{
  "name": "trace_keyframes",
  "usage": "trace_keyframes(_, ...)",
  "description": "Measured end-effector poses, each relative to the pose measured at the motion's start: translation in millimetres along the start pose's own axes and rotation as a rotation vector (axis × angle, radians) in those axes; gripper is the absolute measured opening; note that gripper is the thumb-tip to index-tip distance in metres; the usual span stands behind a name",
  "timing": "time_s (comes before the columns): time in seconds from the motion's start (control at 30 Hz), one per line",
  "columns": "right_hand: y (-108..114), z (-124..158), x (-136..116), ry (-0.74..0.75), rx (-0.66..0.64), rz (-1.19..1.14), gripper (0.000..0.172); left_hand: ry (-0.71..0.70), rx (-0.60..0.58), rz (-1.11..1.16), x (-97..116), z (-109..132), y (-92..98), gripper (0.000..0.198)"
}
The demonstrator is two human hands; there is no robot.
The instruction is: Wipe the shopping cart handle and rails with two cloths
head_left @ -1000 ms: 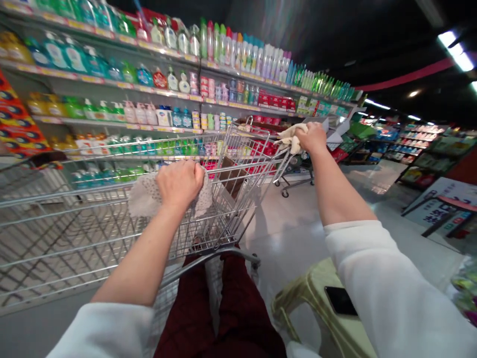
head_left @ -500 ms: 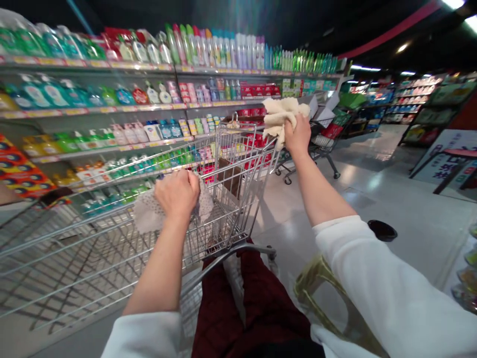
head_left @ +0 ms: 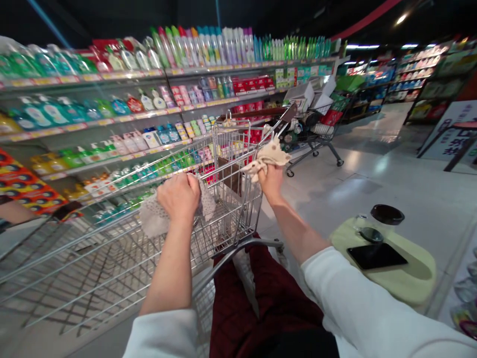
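Note:
A wire shopping cart (head_left: pixel 112 248) stretches across the left and middle of the view. My left hand (head_left: pixel 180 196) is closed in a fist over a greyish dotted cloth (head_left: pixel 152 218), pressed to the cart's upper side rail; the cloth hangs on both sides of the fist. My right hand (head_left: pixel 271 181) grips a cream cloth (head_left: pixel 274 152) bunched at the corner of the cart near its handle end. Part of that cloth sticks up above the fingers. Both sets of fingertips are mostly hidden.
Shelves of bottles (head_left: pixel 130 104) line the far side. A second, loaded cart (head_left: pixel 311 129) stands beyond my right hand. A pale green stool (head_left: pixel 421 268) at the right holds a black phone or tablet (head_left: pixel 377 255). Another person's arm (head_left: pixel 17 211) shows at the left edge.
My right hand has moved down and left with the cream cloth, onto the cart's corner. My left hand stays at the rail. The view has shifted, showing the stool top.

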State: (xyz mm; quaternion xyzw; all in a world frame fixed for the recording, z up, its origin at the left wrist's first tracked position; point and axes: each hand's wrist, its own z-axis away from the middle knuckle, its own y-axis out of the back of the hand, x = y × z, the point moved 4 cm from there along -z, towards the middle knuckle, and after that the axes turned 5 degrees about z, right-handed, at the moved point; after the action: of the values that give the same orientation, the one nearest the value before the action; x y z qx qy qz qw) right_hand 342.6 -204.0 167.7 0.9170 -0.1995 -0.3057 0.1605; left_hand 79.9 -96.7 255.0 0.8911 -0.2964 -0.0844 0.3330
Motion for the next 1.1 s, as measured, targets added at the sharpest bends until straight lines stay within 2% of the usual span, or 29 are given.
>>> trace_keyframes(0.07,-10.2,36.7,6.5,0.075,-0.106,0.019,0.037,-0.007,0.016,-0.018,0.0,-0.2,-0.7,0.051)
trace_keyframes(0.17,-16.0,84.6,13.6,0.13,-0.155,-0.008,0.036,-0.021,0.035,-0.046,-0.2,-0.2,-1.7,0.05)
trace_keyframes(0.23,-16.1,102.5,15.3,0.153,-0.17,-0.021,0.032,-0.027,0.038,-0.059,-0.5,-0.1,-2.3,0.048)
trace_keyframes(0.3,-14.4,105.2,15.7,0.171,-0.184,-0.04,0.029,-0.032,0.043,-0.066,-0.9,0.0,-2.7,0.047)
trace_keyframes(0.37,-10.2,93.4,16.4,0.174,-0.187,-0.071,0.024,-0.033,0.05,-0.069,-1.2,0.1,-3.1,0.047)
trace_keyframes(0.47,4.4,53.7,18.3,0.119,-0.143,-0.113,0.024,-0.034,0.055,-0.066,-1.4,0.8,-3.5,0.048)
trace_keyframes(0.53,20.4,17.0,19.9,0.012,-0.054,-0.15,0.032,-0.028,0.05,-0.056,-1.3,1.6,-3.5,0.049)
trace_keyframes(0.63,42.4,-39.9,22.3,-0.242,0.187,-0.345,0.042,-0.005,0.034,-0.014,-1.2,2.7,-2.9,0.051)
trace_keyframes(0.7,40.6,-72.1,18.3,-0.306,0.208,-0.442,0.046,0.006,0.023,0.022,-1.0,3.0,-2.9,0.051)
trace_keyframes(0.77,26.4,-92.8,14.4,-0.34,0.149,-0.481,0.051,0.009,0.018,0.037,-0.7,3.0,-3.3,0.052)
trace_keyframes(0.83,7.2,-99.3,14.0,-0.364,0.092,-0.506,0.054,0.01,0.023,0.027,-0.6,3.0,-3.8,0.051)
trace_keyframes(0.93,-16.0,-88.0,21.8,-0.434,0.065,-0.57,0.052,0.01,0.035,0.007,-0.7,3.4,-4.3,0.049)
trace_keyframes(1.1,-34.1,-33.3,36.3,-0.565,-0.014,-0.658,0.044,0.009,0.04,0.014,-0.1,3.9,-4.8,0.047)
